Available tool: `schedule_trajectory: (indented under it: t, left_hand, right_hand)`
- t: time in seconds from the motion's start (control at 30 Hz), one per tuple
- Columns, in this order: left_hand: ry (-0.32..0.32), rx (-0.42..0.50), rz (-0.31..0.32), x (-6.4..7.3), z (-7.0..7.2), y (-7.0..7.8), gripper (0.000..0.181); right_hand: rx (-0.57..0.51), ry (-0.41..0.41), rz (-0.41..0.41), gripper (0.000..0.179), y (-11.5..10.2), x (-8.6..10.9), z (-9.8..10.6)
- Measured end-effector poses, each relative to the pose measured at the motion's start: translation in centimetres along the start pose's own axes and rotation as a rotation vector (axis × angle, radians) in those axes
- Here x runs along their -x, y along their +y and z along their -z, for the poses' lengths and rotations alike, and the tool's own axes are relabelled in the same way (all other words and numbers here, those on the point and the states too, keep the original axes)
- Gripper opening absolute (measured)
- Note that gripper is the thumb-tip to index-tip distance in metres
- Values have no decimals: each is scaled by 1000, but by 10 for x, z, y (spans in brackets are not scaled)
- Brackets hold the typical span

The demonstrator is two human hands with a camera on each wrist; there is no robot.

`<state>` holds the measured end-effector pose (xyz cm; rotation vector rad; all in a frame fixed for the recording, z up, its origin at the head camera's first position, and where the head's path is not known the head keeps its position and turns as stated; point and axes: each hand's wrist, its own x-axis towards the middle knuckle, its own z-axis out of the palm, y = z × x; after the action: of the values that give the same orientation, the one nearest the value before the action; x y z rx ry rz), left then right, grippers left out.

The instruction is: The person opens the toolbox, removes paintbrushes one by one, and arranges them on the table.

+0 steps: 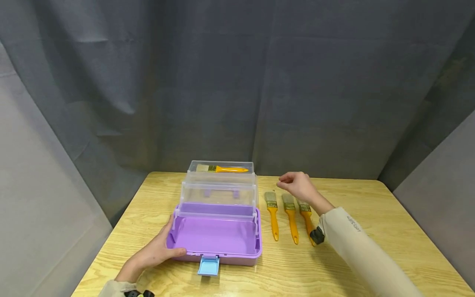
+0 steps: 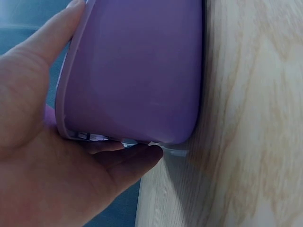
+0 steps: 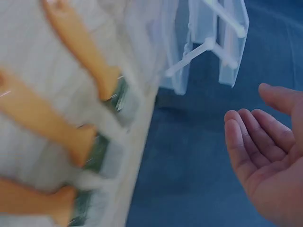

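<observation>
A purple plastic storage box stands with its clear tiered trays folded up and back. My left hand grips its left front corner, thumb at the front and fingers along the left side, as the left wrist view also shows. One paintbrush with a yellow handle lies across the topmost tray. To the right, three similar brushes lie in a row: a near one, a middle one and a far one. Above their bristles hovers my right hand, fingers loosely bent, holding nothing.
A light-blue latch hangs down at the box front. The wooden table ends at a grey curtain behind. Pale panels stand at the left and right.
</observation>
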<state>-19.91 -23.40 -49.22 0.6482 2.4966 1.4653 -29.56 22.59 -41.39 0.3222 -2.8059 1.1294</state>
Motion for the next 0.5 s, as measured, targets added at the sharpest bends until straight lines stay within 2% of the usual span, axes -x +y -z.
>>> schedule_trajectory:
  t: [0.1, 0.3, 0.5]
  left_hand:
    - [1, -1, 0, 1, -1, 0, 117]
    - [10, 8, -20, 1, -1, 0, 118]
    - [9, 11, -21, 2, -3, -1, 118]
  right_hand:
    - [6, -11, 51, 28, -14, -13, -4]
    - [-7, -42, 87, 31, -38, -36, -16]
    - [1, -69, 114, 35, -51, -57, -28]
